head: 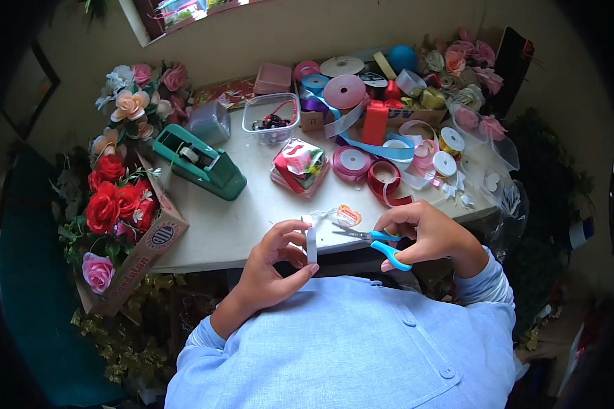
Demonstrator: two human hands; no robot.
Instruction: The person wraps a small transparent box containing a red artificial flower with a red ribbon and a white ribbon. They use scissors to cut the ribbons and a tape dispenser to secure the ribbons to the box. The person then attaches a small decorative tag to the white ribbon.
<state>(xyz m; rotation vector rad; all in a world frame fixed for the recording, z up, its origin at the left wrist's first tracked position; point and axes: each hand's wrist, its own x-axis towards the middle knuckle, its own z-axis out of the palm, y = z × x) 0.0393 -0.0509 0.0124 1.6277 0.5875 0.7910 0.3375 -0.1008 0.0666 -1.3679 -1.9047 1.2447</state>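
Note:
My left hand (275,266) holds a narrow white roll or ring (311,240) upright on its edge between thumb and fingers, above the table's front edge. To its right, my right hand (424,237) has its fingers in the blue handles of a pair of scissors (378,240); their blades are spread and point left towards the roll. A heart-shaped tag (348,216) with print lies on the table just beyond the blades, with thin white strands on its left. Behind it sits a clear pack of folded red and dark material (301,166).
On the white table (210,240) stands a green tape dispenser (199,161) at left. A clear plastic tub (271,117) holds beads. Several ribbon spools (344,92) crowd the back right. A cardboard box (148,266) of artificial roses stands at the left edge.

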